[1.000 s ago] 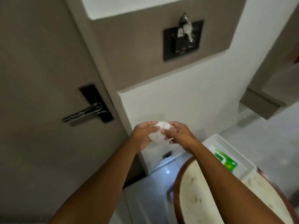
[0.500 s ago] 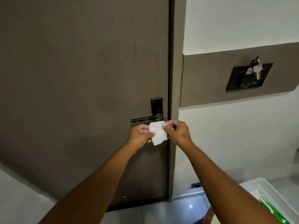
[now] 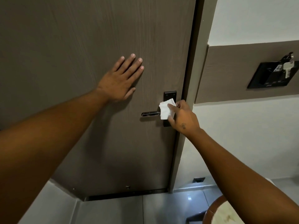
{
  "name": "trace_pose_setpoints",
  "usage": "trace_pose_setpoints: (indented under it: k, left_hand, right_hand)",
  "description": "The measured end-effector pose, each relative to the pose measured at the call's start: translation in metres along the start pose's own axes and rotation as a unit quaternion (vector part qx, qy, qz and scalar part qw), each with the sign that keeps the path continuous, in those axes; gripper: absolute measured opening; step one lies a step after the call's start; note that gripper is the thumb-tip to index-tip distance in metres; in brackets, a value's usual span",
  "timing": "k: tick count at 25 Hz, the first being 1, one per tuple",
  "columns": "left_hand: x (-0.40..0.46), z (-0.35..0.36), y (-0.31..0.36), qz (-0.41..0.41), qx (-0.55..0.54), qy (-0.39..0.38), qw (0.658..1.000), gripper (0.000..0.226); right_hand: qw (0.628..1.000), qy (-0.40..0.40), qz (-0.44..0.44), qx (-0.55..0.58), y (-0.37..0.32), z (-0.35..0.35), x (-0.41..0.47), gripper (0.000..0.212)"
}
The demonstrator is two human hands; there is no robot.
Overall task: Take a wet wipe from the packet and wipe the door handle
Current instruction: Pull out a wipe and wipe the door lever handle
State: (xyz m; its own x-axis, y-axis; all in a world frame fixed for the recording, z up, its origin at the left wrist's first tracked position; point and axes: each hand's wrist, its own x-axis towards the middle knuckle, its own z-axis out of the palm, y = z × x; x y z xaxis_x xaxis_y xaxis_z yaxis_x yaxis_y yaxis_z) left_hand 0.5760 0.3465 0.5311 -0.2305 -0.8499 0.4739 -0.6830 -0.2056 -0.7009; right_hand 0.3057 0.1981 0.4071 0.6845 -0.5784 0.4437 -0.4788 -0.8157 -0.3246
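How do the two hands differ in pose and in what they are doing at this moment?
The left hand lies flat on the door, fingers spread, holding nothing; the right hand is curled around a white wet wipe. The left hand sits high and well left of the door handle, while the right hand presses the wipe at the handle's base by the black plate. Both are bare.

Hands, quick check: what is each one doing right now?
Left hand: open, palm flat against the door, holding nothing.
Right hand: closed on the wet wipe, pressing it at the door handle.
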Motion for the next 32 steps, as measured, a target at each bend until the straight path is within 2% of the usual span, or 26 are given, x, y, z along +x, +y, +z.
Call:
trace_pose_setpoints:
  k: [3, 6, 8, 11, 14, 16, 20, 23, 26, 30, 32]
  left_hand:
    - [0.002, 0.014, -0.002, 0.013, 0.025, 0.045, 0.999, 0.08]
    - [0.004, 0.027, -0.003, 0.022, 0.053, 0.092, 0.994, 0.081]
    - [0.006, 0.034, -0.004, 0.021, 0.06, 0.111, 0.992, 0.083]
    - [0.008, 0.04, -0.005, 0.022, 0.053, 0.127, 0.99, 0.084]
    - [0.008, 0.043, -0.006, 0.02, 0.046, 0.137, 0.989, 0.085]
    - [0.008, 0.042, -0.004, 0.026, 0.043, 0.144, 0.988, 0.084]
    - [0.009, 0.041, -0.007, 0.023, 0.045, 0.153, 0.987, 0.083]
    - [0.009, 0.041, -0.006, 0.024, 0.049, 0.158, 0.986, 0.083]
    - [0.008, 0.042, -0.006, 0.022, 0.042, 0.157, 0.986, 0.084]
    - [0.009, 0.046, -0.004, 0.022, 0.033, 0.152, 0.988, 0.086]
    - [0.01, 0.049, -0.005, 0.023, 0.033, 0.153, 0.987, 0.087]
  right_hand:
    - [0.985, 0.033, -0.071, -0.153, -0.002, -0.006, 0.008, 0.05]
    - [0.969, 0.019, -0.112, -0.221, 0.007, -0.011, 0.015, 0.053]
    - [0.964, -0.003, -0.136, -0.23, 0.013, -0.015, 0.018, 0.054]
    - [0.967, -0.05, -0.139, -0.208, 0.012, -0.024, 0.023, 0.044]
    - [0.961, -0.131, -0.133, -0.205, 0.002, -0.023, 0.026, 0.064]
    - [0.96, -0.174, -0.106, -0.19, -0.004, -0.024, 0.027, 0.07]
    - [0.962, -0.191, -0.108, -0.162, -0.008, -0.029, 0.031, 0.056]
    - [0.951, -0.203, -0.108, -0.208, -0.01, -0.027, 0.035, 0.047]
    - [0.958, -0.175, -0.101, -0.203, -0.013, -0.02, 0.032, 0.045]
    - [0.971, 0.006, -0.145, -0.188, -0.032, -0.002, 0.024, 0.036]
    - [0.979, 0.034, -0.155, -0.131, -0.053, 0.009, 0.027, 0.028]
